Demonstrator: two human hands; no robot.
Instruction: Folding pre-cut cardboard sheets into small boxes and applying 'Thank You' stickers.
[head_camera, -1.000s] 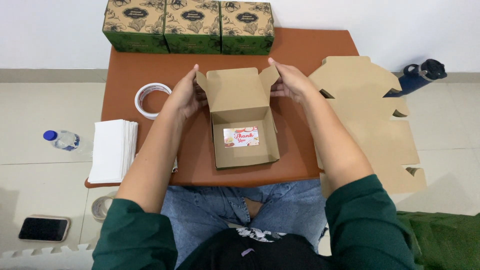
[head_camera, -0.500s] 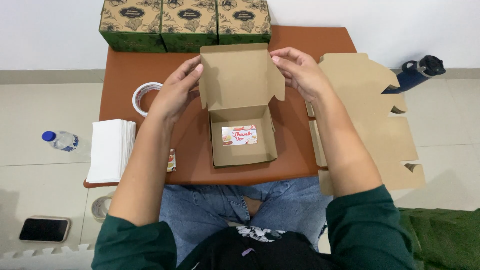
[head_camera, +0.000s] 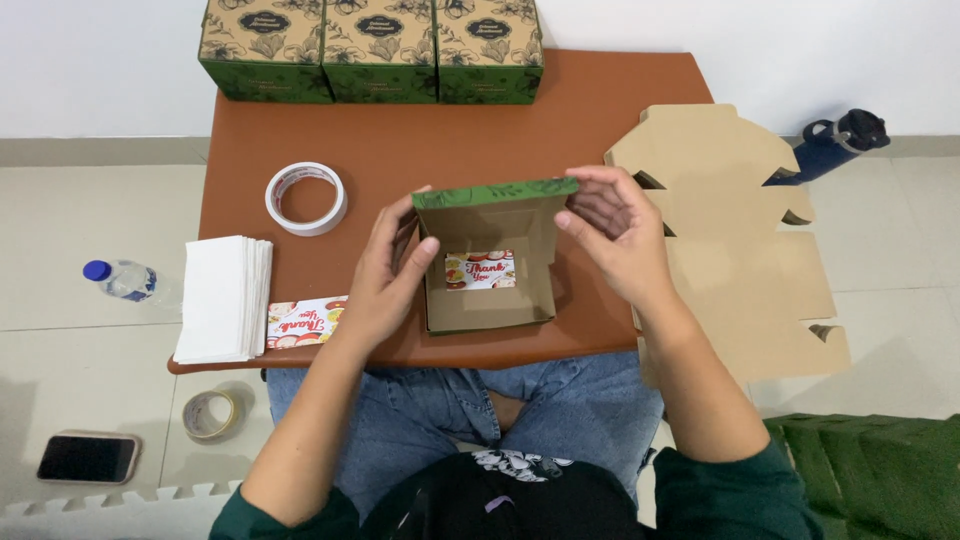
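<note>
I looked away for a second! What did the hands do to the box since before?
The lid of the cardboard box went from lying open and flat to swinging forward, over the card inside. The left hand shifted to the box's left wall; the right hand keeps holding the lid's right corner. The tape roll, white stack and three green boxes stayed put.

My left hand (head_camera: 385, 272) is raised with the palm turned inward, fingers curled and the thumb pressed forward at its inner edge. My right hand (head_camera: 615, 232) faces it, fingers bent in a pinch. Both forearms are bare, sleeves pushed up near the elbows.
</note>
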